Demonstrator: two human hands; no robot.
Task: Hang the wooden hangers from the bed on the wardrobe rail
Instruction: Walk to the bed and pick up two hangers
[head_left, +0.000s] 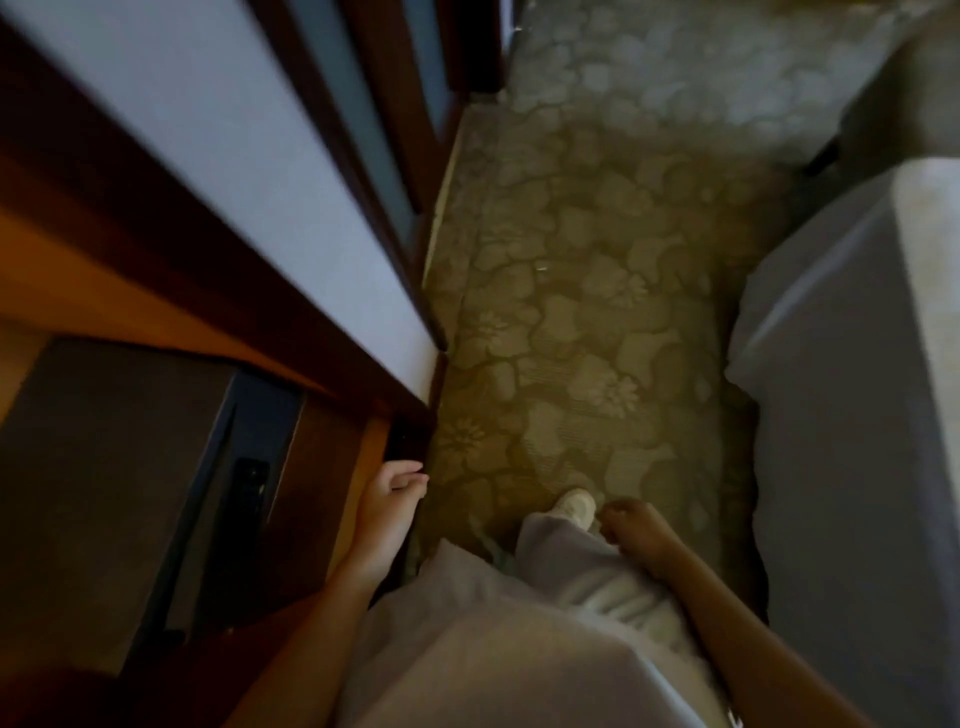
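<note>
Loosely curled: left hand (393, 501), right hand (632, 526)

**Head-worn camera looks steeply down a narrow bedroom aisle**

A single wide-angle lens, worn on the person's head, faces forward and down onto patterned carpet (571, 291), which recedes toward 12 o'clock. The wearer's own light clothing (493, 649) fills the lower edge at 6 o'clock. The left hand (395, 499) sits at 7 o'clock and the right hand (631, 525) at 5 o'clock, both close beneath the lens. The dark wooden wardrobe (156, 312) runs close along the frame from 8 to 11 o'clock, and the bed (857, 415) rises at 3 o'clock. The wide angle slants lines near the borders, and the frame is soft with blur.
</note>
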